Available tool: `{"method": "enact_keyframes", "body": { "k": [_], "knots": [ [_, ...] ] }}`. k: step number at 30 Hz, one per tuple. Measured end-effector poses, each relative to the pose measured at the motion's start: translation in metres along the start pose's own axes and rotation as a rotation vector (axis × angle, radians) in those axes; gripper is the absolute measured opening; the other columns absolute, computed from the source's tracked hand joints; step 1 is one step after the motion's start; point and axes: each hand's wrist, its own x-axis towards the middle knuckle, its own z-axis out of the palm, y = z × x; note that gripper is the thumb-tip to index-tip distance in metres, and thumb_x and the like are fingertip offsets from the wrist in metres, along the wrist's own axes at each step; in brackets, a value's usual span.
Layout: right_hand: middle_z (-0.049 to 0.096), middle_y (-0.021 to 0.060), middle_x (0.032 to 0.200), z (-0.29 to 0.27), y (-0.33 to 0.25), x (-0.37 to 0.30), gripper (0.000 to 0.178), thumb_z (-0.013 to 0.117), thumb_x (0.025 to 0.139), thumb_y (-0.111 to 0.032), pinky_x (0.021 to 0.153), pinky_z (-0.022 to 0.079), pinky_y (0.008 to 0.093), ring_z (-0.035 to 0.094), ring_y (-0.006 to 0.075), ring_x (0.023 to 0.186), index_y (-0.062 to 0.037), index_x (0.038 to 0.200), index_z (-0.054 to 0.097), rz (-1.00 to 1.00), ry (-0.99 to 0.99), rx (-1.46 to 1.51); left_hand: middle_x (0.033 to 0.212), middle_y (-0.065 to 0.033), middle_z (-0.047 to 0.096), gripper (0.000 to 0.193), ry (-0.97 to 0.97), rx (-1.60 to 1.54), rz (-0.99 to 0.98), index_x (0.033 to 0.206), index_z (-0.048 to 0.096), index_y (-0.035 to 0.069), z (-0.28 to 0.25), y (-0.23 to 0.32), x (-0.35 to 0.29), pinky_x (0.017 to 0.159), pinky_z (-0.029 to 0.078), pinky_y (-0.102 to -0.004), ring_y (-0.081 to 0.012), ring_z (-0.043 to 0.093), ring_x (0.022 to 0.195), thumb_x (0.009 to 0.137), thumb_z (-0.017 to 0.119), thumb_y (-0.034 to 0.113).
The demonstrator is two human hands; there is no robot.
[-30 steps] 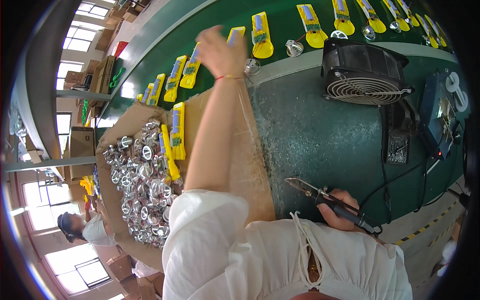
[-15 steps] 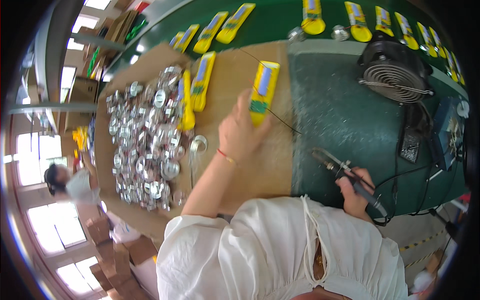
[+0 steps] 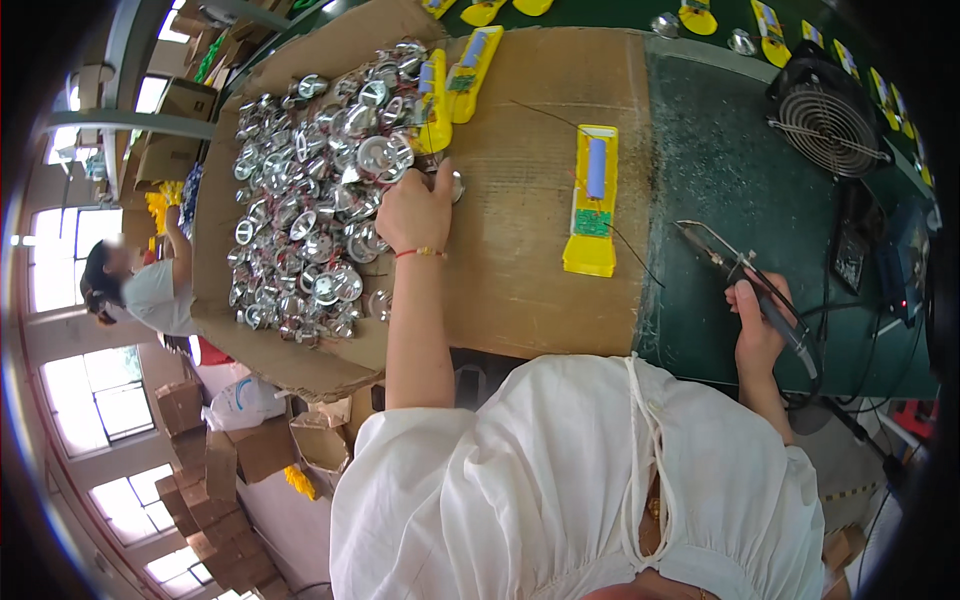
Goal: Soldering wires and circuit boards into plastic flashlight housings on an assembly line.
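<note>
My left hand (image 3: 413,212), a red string on its wrist, reaches to the right edge of a heap of shiny silver reflector cups (image 3: 325,235). Its thumb and fingers are apart; the fingertips are partly hidden among the cups. One loose cup (image 3: 459,187) lies just beside the thumb. To the right, a yellow plastic housing (image 3: 590,258) rests on the cardboard, holding a blue cylindrical cell (image 3: 597,168) and a green circuit board (image 3: 592,222), with dark wires sticking out. My right hand (image 3: 757,325) grips a soldering iron (image 3: 785,325), tip pointing up and left over the green mat.
The cups lie in a cardboard tray (image 3: 300,375). Two yellow housings (image 3: 470,80) stand at its far right edge. More housings line the far side. A black fan with a wire grille (image 3: 825,130) and a blue box (image 3: 905,255) stand right. A person (image 3: 155,285) works at far left.
My left hand has left the yellow housing and moved left to the reflector cups. The soldering iron is still in my right hand. The whole view has shifted.
</note>
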Motion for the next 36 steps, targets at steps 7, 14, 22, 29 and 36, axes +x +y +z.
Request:
{"method": "enact_keyframes", "body": {
  "k": [7,14,22,29,36],
  "knots": [
    [0.062,0.01,0.075,0.001,-0.006,-0.011,0.019,0.065,0.079,-0.006,0.063,0.048,0.0223,0.06,0.0124,0.068,0.0032,0.092,0.055,0.012,-0.048,0.024,0.082,-0.0094,0.06,0.014,-0.133,-0.398,0.48,0.078,0.066,0.005,-0.011,0.013,-0.064,0.066,0.046,-0.0355,-0.027,0.058,0.077,0.073,0.068,0.018],
    [0.063,0.0104,0.077,0.016,-0.021,-0.004,0.021,0.066,0.079,-0.009,0.062,0.047,0.0208,0.06,0.0119,0.069,0.0029,0.091,0.056,-0.017,-0.145,0.036,0.068,-0.0087,0.061,0.017,-0.134,-0.562,0.409,0.075,0.067,0.003,0.009,0.026,-0.055,0.056,0.046,-0.0339,-0.0226,0.058,0.059,0.073,0.069,0.02],
    [0.06,0.0109,0.081,0.037,-0.028,-0.006,0.019,0.068,0.075,-0.004,0.059,0.045,0.0235,0.058,0.014,0.067,0.0024,0.09,0.058,-0.302,-0.337,0.006,0.067,-0.0034,0.062,0.014,-0.731,-1.242,-0.02,0.09,0.065,-0.002,-0.016,0.036,-0.071,0.049,0.044,-0.0186,-0.0063,0.055,0.056,0.08,0.067,0.007],
    [0.06,0.0094,0.077,0.052,-0.036,0.001,0.016,0.067,0.073,-0.005,0.06,0.044,0.0247,0.055,0.0134,0.065,0.0019,0.084,0.058,-0.269,-0.313,-0.162,0.065,-0.0021,0.06,0.014,-0.665,-1.138,-0.031,0.081,0.064,-0.001,-0.008,0.044,-0.086,0.05,0.042,-0.0204,-0.0052,0.051,0.056,0.081,0.067,0.012],
    [0.061,0.0068,0.072,0.054,-0.03,0.003,0.016,0.067,0.077,-0.009,0.053,0.045,0.0226,0.057,0.0098,0.06,0.0008,0.086,0.058,-0.307,-0.261,-0.169,0.07,-0.0068,0.058,0.015,-0.45,-1.066,0.206,0.078,0.062,-0.002,0.003,0.051,-0.086,0.054,0.045,-0.0245,-0.0127,0.056,0.059,0.079,0.067,0.011]
  ]
}}
